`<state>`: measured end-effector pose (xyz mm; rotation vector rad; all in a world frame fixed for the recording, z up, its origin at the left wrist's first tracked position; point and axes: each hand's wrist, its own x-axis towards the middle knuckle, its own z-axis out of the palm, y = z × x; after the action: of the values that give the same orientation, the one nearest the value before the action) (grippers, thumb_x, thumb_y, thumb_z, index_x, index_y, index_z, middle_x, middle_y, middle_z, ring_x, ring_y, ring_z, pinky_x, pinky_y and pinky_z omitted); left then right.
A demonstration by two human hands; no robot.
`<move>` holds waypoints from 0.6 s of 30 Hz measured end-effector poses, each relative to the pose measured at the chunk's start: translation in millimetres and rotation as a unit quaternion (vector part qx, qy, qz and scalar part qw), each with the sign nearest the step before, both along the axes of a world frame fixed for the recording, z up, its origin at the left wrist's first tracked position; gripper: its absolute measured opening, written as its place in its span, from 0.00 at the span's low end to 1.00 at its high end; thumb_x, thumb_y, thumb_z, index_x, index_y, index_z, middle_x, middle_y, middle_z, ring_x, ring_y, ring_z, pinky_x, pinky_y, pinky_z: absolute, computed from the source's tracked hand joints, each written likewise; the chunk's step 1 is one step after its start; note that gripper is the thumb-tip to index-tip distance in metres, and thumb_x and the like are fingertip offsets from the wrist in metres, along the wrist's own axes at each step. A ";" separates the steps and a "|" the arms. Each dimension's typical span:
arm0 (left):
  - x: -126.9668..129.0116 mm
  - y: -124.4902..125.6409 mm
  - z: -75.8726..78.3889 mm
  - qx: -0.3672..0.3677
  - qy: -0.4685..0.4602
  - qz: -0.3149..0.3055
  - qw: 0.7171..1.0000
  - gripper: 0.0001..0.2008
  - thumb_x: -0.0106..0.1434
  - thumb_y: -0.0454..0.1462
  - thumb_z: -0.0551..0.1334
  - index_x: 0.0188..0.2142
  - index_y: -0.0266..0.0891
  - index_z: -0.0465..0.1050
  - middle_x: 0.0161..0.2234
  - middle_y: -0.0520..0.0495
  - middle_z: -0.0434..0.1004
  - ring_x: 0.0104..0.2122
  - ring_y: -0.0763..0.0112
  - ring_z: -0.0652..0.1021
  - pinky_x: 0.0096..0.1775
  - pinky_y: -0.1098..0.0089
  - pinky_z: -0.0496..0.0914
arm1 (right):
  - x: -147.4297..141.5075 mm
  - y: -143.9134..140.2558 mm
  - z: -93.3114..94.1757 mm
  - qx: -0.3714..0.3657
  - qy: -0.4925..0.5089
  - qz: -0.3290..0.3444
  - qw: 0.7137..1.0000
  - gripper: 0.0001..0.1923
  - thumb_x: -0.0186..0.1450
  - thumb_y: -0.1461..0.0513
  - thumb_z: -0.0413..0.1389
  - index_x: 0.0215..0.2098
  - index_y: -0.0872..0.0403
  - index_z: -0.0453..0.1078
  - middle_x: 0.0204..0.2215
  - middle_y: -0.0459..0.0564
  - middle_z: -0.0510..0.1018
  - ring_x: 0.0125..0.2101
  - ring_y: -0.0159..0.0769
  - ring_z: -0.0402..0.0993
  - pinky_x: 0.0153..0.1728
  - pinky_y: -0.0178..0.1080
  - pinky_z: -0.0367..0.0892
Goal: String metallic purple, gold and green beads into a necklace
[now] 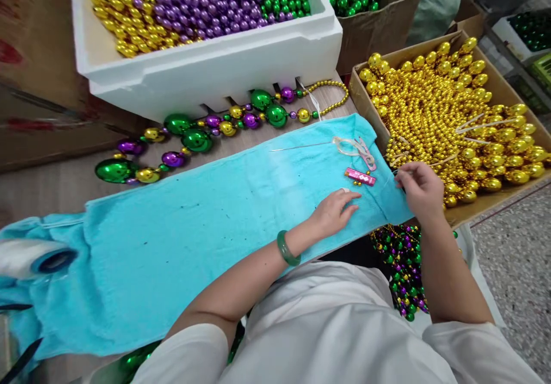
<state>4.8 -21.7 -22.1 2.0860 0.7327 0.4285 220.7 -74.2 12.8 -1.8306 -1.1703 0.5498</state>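
At the left, a white roll (26,258) lies on the rumpled end of a blue towel (185,229); it is best left there, well apart from the fine work. To handle the thread well, I would spread the towel flat where it creases, so the thread shows up and loose beads cannot roll, and mind the long needle (297,147), which lies with its thin end towards the left. The left hand (334,209) is relaxed, its fingers apart and holding nothing I can see, low over the towel; it seems free to steady the thread. Just beyond its fingertips lie a small pink bar (360,177) and pink snips (367,154), better nudged aside than snagged. Further right, the right hand (419,192) has thumb and forefinger together, clamped on the thin thread (395,171); a firm, light pinch with a little tension should suit it. The thread runs from those fingertips leftward over the towel's edge, to the right of the left hand, with the box (508,192) of gold beads (426,111) just beyond.
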 end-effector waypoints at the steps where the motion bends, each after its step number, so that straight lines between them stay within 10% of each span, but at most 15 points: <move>1: 2.1 -1.1 -3.3 0.017 0.015 -0.016 1.000 0.14 0.66 0.38 0.57 0.49 0.36 0.72 0.44 0.40 0.77 0.44 0.62 0.75 0.49 0.58 0.70 | 8.0 1.4 -0.1 -0.004 0.030 -0.018 0.999 0.05 0.62 0.59 0.54 0.34 0.53 0.68 0.25 0.46 0.74 0.24 0.32 0.71 0.26 0.36 0.67; 6: 5.1 -5.1 -10.0 0.043 0.025 -0.003 0.999 0.14 0.67 0.37 0.55 0.49 0.35 0.72 0.43 0.40 0.77 0.44 0.62 0.75 0.50 0.57 0.69 | 2.7 3.5 -5.5 0.004 -0.109 0.085 0.990 0.04 0.64 0.62 0.53 0.35 0.53 0.69 0.29 0.49 0.77 0.29 0.36 0.73 0.31 0.39 0.69; 12: -0.4 3.9 -18.3 0.020 -0.012 0.060 0.998 0.15 0.67 0.35 0.53 0.50 0.36 0.71 0.45 0.41 0.76 0.44 0.66 0.74 0.48 0.63 0.70 | -79.3 -33.3 -23.5 0.057 -0.340 0.198 0.918 0.10 0.66 0.67 0.47 0.39 0.56 0.71 0.39 0.58 0.76 0.36 0.41 0.70 0.36 0.41 0.65; 18: 5.2 15.4 -28.8 0.049 -0.009 0.080 0.996 0.12 0.65 0.36 0.57 0.43 0.37 0.76 0.40 0.46 0.78 0.40 0.69 0.75 0.45 0.66 0.70 | -124.0 -89.6 -47.7 0.074 -0.238 0.299 0.921 0.09 0.66 0.65 0.48 0.33 0.55 0.70 0.30 0.52 0.74 0.31 0.36 0.67 0.31 0.37 0.61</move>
<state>10.0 -6.3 -50.9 2.1197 0.8866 0.5822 96.7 -163.8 -34.9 -1.4963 -2.0746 0.3310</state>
